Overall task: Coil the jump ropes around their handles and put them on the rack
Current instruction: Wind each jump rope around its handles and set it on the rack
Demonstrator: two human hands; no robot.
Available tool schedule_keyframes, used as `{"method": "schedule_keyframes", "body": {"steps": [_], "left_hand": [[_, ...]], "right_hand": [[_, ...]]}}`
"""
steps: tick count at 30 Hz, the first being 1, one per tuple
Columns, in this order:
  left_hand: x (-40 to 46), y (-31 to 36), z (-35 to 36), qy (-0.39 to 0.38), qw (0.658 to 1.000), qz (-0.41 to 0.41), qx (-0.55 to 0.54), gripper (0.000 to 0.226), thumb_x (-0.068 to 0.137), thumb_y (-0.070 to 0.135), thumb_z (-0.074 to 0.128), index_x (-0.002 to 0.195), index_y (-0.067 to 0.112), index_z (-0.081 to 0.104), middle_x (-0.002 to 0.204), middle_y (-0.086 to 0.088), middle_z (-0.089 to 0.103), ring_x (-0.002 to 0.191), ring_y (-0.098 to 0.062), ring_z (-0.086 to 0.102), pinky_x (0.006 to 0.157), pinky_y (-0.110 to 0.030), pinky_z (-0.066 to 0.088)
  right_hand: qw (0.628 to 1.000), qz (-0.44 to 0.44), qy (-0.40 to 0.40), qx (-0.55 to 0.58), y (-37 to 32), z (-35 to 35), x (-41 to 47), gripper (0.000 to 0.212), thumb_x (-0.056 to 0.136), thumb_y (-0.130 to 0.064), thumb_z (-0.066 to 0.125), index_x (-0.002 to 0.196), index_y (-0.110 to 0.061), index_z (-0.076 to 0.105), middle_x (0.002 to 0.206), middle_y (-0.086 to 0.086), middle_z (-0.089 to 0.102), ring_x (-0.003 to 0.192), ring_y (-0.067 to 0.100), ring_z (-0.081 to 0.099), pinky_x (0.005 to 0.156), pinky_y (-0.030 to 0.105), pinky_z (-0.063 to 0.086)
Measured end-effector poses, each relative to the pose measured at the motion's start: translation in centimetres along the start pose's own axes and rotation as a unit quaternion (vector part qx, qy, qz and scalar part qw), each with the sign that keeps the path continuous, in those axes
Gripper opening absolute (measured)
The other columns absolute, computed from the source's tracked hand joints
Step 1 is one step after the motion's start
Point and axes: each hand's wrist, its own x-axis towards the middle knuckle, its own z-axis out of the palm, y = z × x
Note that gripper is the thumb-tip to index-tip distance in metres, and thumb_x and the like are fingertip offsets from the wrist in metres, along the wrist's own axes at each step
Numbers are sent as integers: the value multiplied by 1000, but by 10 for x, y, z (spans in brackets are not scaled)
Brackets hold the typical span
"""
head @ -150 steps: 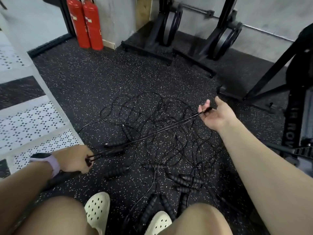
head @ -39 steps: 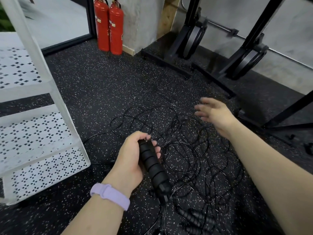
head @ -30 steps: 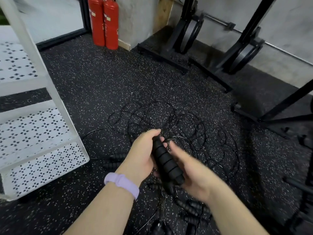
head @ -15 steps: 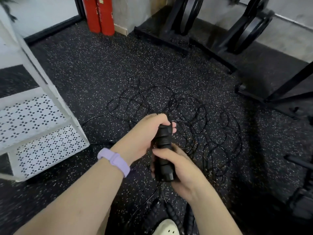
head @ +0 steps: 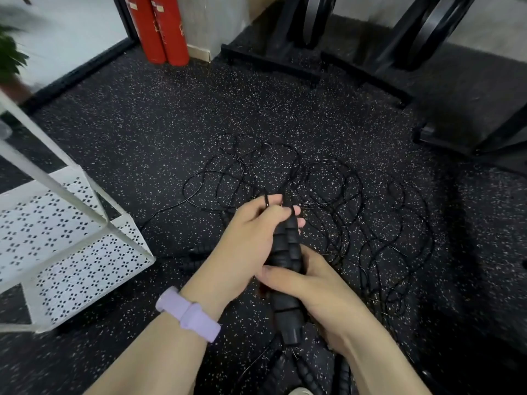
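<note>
Crouched over a speckled black rubber floor [head: 142,138], a person holds a pair of ribbed black jump-rope handles [head: 286,269] side by side, just in front of a tangle of thin black ropes [head: 328,201] spread across the floor. Left hand [head: 251,240], a lilac wristband [head: 188,313] on its wrist, has its fingers curled tight round the handles' upper end; right hand [head: 316,289] has its fingers clamped on them lower down. More handles [head: 305,372] lie on the floor nearer the person than the tangle. A white perforated rack [head: 71,238] stands left of the tangle; two red fire extinguishers [head: 159,29] stand well beyond it, by the wall.
</note>
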Motion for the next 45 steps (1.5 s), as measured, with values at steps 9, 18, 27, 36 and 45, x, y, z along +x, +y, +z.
{"method": "schedule_keyframes", "body": {"steps": [9, 18, 27, 36, 45], "left_hand": [[12, -9, -9, 43, 996, 61, 51, 29, 86, 46, 59, 111, 37, 70, 114, -2, 77, 108, -27, 73, 102, -54, 51], [3, 1, -11, -21, 987, 101, 120, 27, 108, 33, 40, 124, 32, 61, 108, 6, 78, 105, -24, 74, 99, -54, 53], [-13, 15, -16, -92, 980, 103, 142, 30, 110, 29, 37, 131, 33, 57, 115, 9, 76, 111, -21, 71, 107, -48, 48], [-10, 4, -28, 148, 917, 226, 294, 43, 107, 50, 28, 100, 17, 54, 97, 7, 59, 89, -12, 52, 77, -20, 41], [-16, 16, -44, -15, 951, 187, 246, 67, 108, 55, 13, 92, 30, 73, 88, 20, 72, 90, 7, 62, 91, -14, 41]], "right_hand": [[987, 41, -80, 136, -3, -9, -4, 36, 87, -34, 74, 110, -8, 63, 101, 26, 75, 77, 31, 74, 67, 34, 62], [938, 72, -194, 279, -7, -13, -5, 25, 91, -18, 69, 112, -9, 78, 119, 31, 70, 101, 39, 74, 82, 47, 64], [922, 74, -223, 307, -19, -9, -19, 28, 97, -14, 66, 122, -4, 73, 126, 35, 65, 111, 46, 70, 95, 59, 58], [938, 89, -183, 279, -32, -4, -23, 30, 96, -12, 63, 124, -2, 57, 92, 17, 63, 71, 23, 61, 63, 33, 56], [922, 60, -286, 253, -37, -14, -39, 42, 97, -13, 64, 134, 2, 53, 90, 15, 60, 68, 20, 60, 62, 31, 53]]}}
